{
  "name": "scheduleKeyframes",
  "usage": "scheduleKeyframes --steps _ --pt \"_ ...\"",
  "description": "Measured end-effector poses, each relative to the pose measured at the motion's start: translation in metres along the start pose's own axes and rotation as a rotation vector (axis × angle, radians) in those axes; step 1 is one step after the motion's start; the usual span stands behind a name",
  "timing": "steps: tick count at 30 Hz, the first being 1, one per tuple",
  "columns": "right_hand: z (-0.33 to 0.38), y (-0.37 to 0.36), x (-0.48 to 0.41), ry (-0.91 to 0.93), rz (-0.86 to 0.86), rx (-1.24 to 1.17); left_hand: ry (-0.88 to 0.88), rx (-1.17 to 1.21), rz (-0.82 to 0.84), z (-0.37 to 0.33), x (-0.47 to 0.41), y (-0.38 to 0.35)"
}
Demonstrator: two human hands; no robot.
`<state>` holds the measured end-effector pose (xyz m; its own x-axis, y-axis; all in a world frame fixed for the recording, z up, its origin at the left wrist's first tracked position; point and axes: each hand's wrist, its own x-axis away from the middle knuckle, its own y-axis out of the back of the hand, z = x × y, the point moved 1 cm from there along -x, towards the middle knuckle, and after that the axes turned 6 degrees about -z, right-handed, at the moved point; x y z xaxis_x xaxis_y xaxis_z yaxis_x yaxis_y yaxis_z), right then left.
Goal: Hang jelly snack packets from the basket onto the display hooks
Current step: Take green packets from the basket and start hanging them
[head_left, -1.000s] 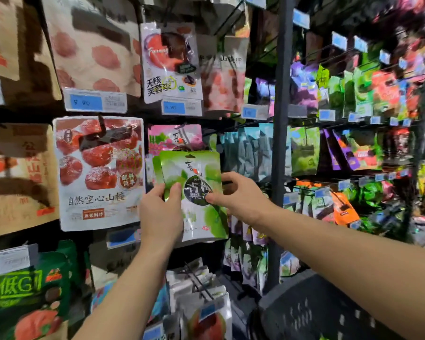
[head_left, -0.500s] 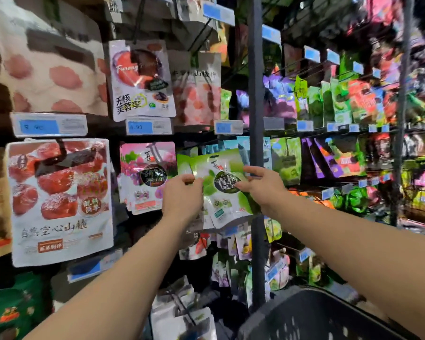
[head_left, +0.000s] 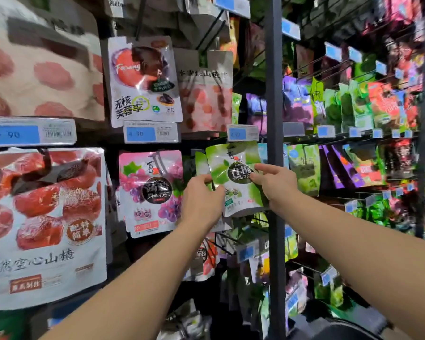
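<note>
A green jelly packet [head_left: 233, 173] with a dark round label is held up against the display, just under a blue price tag [head_left: 242, 133]. My left hand [head_left: 201, 200] pinches its lower left edge. My right hand [head_left: 274, 182] grips its right side, fingers over the label. A second green packet [head_left: 200, 163] peeks out behind its left edge. A pink grape jelly packet [head_left: 152, 192] hangs to the left. The hook behind the green packet is hidden. The dark basket [head_left: 334, 327] shows at the bottom right.
A grey upright post [head_left: 275, 94] stands right beside the packet. Large hawthorn bags [head_left: 44, 224] hang at the left, a plum bag [head_left: 142, 79] above. Rows of green and purple packets [head_left: 341, 106] fill hooks to the right. More packets hang below [head_left: 206, 256].
Both hands have carried the green packet rightward and up the display, from in front of the pink packet to the spot beside the grey post. The view shifted with them.
</note>
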<state>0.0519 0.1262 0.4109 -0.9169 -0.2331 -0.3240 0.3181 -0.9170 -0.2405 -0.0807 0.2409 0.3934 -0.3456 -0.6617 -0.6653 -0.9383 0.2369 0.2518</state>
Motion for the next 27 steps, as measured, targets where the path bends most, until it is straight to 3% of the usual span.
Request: scheduleKeyframes --steps 12,27 --pt "-0.014 0.007 -0.009 -0.097 -0.021 -0.168 -0.06 0.059 -0.031 -0.006 0.01 -0.012" --pt "-0.008 -0.004 -0.014 -0.145 0.029 -0.13 -0.077 0.105 -0.071 -0.01 0.012 -0.005"
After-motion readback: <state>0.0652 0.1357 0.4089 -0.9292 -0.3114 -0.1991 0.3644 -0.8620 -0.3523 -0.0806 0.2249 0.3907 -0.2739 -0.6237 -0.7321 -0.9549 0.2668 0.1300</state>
